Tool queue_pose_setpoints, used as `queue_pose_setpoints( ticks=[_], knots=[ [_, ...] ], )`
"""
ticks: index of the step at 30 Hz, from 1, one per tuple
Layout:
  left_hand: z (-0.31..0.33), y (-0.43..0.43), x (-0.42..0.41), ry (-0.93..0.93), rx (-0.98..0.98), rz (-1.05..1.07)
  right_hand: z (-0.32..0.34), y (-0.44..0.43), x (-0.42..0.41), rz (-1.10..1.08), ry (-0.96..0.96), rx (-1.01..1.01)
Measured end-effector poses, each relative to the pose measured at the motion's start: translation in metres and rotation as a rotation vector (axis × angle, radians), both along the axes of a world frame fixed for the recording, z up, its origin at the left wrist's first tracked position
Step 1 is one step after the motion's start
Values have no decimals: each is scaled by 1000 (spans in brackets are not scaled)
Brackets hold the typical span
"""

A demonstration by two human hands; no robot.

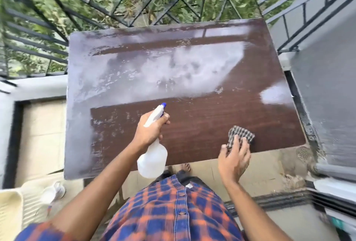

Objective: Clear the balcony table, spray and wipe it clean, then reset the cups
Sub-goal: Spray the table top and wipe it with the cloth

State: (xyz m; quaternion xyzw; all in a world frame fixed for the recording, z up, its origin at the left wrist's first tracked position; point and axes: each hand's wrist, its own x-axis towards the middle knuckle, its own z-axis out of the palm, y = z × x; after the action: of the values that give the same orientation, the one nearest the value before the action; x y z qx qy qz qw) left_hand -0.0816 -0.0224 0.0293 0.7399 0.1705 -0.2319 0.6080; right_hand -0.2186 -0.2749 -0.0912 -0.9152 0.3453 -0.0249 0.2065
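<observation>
A dark brown wooden table [221, 117] fills the middle of the view, its top wet and shiny with pale streaks over the far half. My left hand [151, 131] grips the neck of a white spray bottle [154, 156] with a blue nozzle, held above the near edge and pointing away from me. My right hand [234, 159] rests with spread fingers on a checked grey cloth [240, 136] that lies on the table near its front right part. No cups stand on the table.
A black metal railing [115, 9] with greenery behind it borders the far and left sides. A grey wall [327, 86] runs along the right. A cream woven chair or basket [28, 202] with a pale object on it sits at lower left. A floor drain [303, 154] lies at the right.
</observation>
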Motion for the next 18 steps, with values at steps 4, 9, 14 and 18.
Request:
queue_pose_setpoints(
  ticks=[4,9,14,18],
  knots=[
    [-1,45,-18,19,14,252,7,26,-2,195,-38,5],
    [-6,100,-50,8,69,442,-13,24,12,298,22,-20],
    [-18,152,-84,13,31,611,-20,47,14,240,71,-31],
    [-23,190,-100,35,40,672,-20,118,18,283,84,-71]
  ],
)
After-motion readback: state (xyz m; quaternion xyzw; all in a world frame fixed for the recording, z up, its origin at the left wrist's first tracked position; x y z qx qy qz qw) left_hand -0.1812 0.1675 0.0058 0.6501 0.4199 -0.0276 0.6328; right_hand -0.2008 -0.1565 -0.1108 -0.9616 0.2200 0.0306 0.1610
